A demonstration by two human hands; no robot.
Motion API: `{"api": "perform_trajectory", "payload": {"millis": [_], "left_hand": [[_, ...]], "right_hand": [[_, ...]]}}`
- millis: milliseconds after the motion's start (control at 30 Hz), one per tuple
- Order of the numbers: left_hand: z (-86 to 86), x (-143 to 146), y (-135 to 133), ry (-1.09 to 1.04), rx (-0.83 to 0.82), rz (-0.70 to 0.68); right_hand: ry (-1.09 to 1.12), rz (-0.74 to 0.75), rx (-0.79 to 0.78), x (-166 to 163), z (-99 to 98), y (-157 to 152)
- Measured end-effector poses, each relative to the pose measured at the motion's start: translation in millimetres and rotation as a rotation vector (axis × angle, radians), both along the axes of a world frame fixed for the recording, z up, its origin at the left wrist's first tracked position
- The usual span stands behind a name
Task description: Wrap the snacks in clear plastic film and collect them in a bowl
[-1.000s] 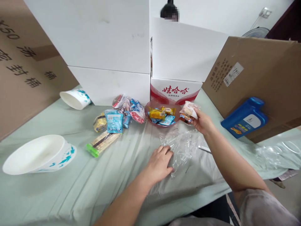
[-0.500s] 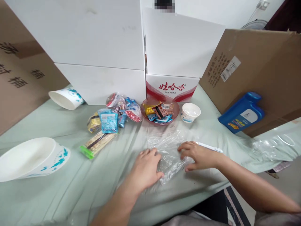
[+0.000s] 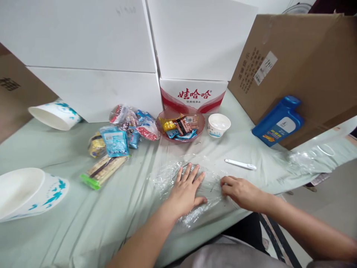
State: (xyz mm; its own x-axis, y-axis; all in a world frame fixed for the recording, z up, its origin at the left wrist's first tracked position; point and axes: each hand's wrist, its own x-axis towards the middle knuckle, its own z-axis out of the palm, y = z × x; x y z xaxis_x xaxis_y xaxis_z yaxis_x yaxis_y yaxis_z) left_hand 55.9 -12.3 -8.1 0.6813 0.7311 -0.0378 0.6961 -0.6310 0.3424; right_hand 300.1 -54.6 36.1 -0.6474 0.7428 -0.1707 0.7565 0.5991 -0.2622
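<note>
A crumpled sheet of clear plastic film point(image 3: 170, 175) lies on the cloth in front of me. My left hand point(image 3: 185, 193) rests flat on it, fingers spread and pressing down. At the film's right edge, my right hand point(image 3: 238, 190) has its fingertips drawn together in a pinch on the plastic. Just beyond the right hand lies a slim white utility knife point(image 3: 240, 164). Farther back stand a pink bowl point(image 3: 180, 138) of wrapped snacks and a small white paper cup point(image 3: 219, 125).
Snack packets point(image 3: 115, 141) lie in a heap to the left. Two white paper buckets point(image 3: 55, 193) rest tipped on their sides. A blue bottle point(image 3: 279, 121) leans by a brown cardboard box point(image 3: 301, 67) on the right. White boxes point(image 3: 95, 93) wall the back.
My left hand has moved forward and flattened onto the film. My right hand has shifted down and right, its fingers closing at the film's edge and leaving the knife uncovered.
</note>
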Motion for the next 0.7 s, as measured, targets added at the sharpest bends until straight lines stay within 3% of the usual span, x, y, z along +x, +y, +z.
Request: {"api": "perform_trajectory", "payload": {"millis": [167, 333, 433, 600, 700], "left_hand": [[2.1, -3, 3, 0.001, -0.017, -0.018], [8.8, -1, -1, -0.008, -0.082, -0.12], [11.4, -1, -1, -0.01, -0.117, -0.179], [15.0, -1, 1, 0.04, -0.146, -0.214], [16.8, 0, 2, 0.051, -0.16, -0.22]], "right_hand": [[-0.116, -0.211, -0.16, 54, 22.3, -6], [0.199, -0.513, 0.026, 45, 35.4, 10], [0.445, -0.569, -0.025, 14, 22.8, 26], [0.748, -0.664, -0.417, -15, -9.0, 74], [0.828, -0.822, -0.354, 4, -11.3, 114]]}}
